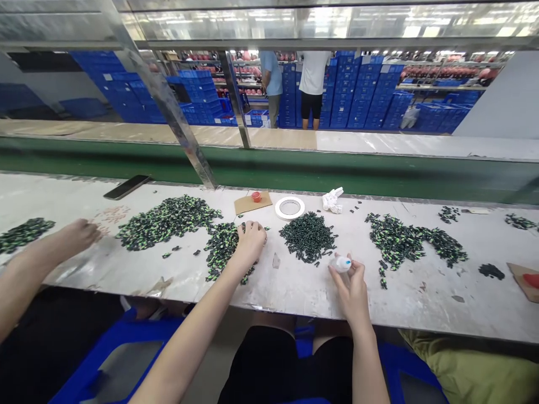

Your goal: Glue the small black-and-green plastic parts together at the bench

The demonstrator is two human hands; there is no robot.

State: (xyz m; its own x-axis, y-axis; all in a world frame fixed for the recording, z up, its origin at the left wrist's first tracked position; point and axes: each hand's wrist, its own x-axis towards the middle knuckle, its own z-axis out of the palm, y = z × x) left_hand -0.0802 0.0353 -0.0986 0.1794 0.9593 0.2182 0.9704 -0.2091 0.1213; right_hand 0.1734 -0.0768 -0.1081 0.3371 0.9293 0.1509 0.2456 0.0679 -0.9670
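Note:
My left hand [251, 242] rests at the right edge of a pile of small black-and-green pieces [221, 247]. Its fingers are bent down and closed, and their tips are hidden, so what they pinch does not show. In my right hand [354, 289] is a small white squeeze bottle [340, 263] with a blue tip, held between thumb and fingers just above the table. Between both hands lies a heap of plain dark pieces [309, 235]. Behind it is a roll of white tape [290, 208], with a red-topped pot [256, 196] on cardboard to its left.
A co-worker's hand [80, 235] is at the left beside small pinkish pieces [113, 214]. More black-and-green piles [168, 221] lie left and right [396, 241]. A phone [127, 187], crumpled white tissue [332, 200] and a slanting metal post [168, 106] stand along the back.

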